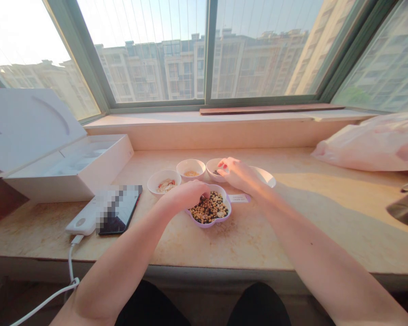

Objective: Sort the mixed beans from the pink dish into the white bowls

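A purple-rimmed, lobed bowl (209, 222) holds a mix of yellow and dark beans with some pale flat pieces. My left hand (194, 194) reaches into its upper left part, fingers curled down together among the beans; whatever they pinch is hidden. Over the rim of a small white bowl (213, 177) with dark beans hovers my right hand (237, 173), its fingers bent and slightly apart, nothing visible in them. A second white bowl (190, 164) contains small yellow beans. Pale and reddish pieces lie in another bowl (153, 183). One more white bowl (267, 175) is partly behind my right wrist.
A phone (125, 213) and a white power bank (83, 219) with a cable (71, 258) lie at the left. Behind them stands an opened white box (105, 158). A plastic bag (370, 145) rests at the right. A label tag (240, 198) sits beside the lobed bowl.
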`<state>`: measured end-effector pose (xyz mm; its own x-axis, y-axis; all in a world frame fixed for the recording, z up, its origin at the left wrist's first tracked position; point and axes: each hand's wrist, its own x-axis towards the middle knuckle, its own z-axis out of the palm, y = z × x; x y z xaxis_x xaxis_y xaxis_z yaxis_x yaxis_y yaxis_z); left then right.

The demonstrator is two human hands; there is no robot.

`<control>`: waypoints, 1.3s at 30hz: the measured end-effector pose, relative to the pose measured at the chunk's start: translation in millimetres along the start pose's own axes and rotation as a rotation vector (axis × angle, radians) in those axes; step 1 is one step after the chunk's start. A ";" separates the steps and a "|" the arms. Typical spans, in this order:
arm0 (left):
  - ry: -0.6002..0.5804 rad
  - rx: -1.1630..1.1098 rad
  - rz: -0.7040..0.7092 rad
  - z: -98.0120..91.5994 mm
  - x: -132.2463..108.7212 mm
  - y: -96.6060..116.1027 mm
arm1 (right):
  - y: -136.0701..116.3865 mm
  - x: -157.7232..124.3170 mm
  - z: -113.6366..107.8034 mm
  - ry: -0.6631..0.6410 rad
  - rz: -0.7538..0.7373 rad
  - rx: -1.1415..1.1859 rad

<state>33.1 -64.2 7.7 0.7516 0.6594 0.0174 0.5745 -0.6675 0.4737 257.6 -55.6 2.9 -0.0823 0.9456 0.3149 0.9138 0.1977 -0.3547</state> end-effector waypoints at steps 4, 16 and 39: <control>-0.005 0.007 -0.014 0.8 0.8 -1.6 | 1.2 0.9 0.1 0.007 0.008 0.006; -0.020 0.056 -0.038 6.9 5.1 -2.8 | -8.8 -4.5 -6.4 0.024 -0.011 0.023; 0.418 0.107 -0.095 -24.4 12.6 -19.8 | -57.5 -25.6 10.3 -0.404 -0.370 -0.016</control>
<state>23.3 -34.3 20.0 0.5108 0.7881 0.3434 0.6816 -0.6147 0.3968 203.0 -88.5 6.1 -0.5428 0.8382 0.0523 0.8004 0.5352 -0.2700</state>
